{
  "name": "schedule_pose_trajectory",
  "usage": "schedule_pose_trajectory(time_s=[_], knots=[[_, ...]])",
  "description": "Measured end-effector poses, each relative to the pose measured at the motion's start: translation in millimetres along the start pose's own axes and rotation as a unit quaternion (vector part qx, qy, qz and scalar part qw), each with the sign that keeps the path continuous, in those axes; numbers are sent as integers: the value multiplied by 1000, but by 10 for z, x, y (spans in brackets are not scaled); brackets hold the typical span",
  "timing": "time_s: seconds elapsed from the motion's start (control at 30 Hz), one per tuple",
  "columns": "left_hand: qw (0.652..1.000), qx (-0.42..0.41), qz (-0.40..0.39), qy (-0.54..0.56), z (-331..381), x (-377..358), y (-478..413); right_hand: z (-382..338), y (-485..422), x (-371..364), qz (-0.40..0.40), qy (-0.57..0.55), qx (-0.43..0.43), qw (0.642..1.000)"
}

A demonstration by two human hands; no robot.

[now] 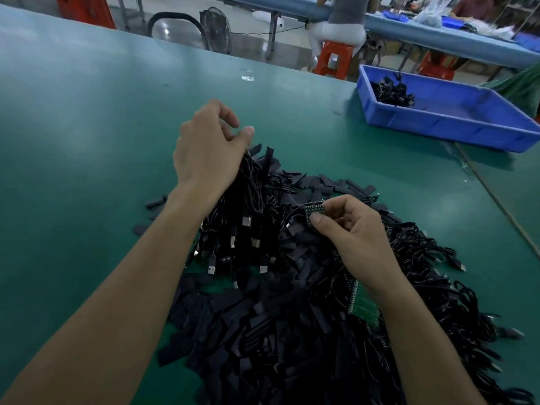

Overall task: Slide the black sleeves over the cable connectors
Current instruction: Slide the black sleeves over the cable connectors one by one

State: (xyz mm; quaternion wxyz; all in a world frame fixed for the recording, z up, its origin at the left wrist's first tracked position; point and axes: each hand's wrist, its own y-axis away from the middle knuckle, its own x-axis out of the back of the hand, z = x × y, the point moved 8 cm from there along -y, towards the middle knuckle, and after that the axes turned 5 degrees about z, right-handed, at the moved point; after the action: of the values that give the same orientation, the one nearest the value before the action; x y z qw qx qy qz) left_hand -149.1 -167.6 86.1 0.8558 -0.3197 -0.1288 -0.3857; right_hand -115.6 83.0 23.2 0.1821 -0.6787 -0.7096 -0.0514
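My left hand (209,144) is raised above the pile and grips a bunch of black cables (251,194) whose silver USB connectors (247,222) hang down. My right hand (350,229) pinches a small green circuit board connector (314,210) at a cable's end, thumb on its near side. Below both hands lies a heap of flat black sleeves (263,331). A tangle of black cables (432,287) spreads to the right. A green strip of circuit boards (363,305) lies under my right wrist.
The green table (87,127) stretches left and far. A blue tray (455,124) with some black cables stands at the far right. A thin cord (496,200) runs along the right side. People sit at another bench behind, on orange stools.
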Motion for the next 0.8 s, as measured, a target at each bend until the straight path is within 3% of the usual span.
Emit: schedule_pose_trajectory(time_s=[0.1,0.17,0.27,0.33,0.57,0.8], knots=[[986,-155,50,-21,466,175,424,-2,-8,-4,5,-59,-17,998],[979,-198,-19,51,635,95,711,-25,-22,3,4,-116,-32,993],[967,-78,-194,146,552,-229,972,-45,-26,6,-16,-178,-48,983],[945,-8,-264,195,490,-401,1086,-41,-20,29,-17,-218,-60,974],[890,70,-316,322,496,-629,1184,-43,-11,50,-44,-334,-76,939],[856,119,-337,373,436,-705,1232,-14,-7,6,-74,-335,-92,935]])
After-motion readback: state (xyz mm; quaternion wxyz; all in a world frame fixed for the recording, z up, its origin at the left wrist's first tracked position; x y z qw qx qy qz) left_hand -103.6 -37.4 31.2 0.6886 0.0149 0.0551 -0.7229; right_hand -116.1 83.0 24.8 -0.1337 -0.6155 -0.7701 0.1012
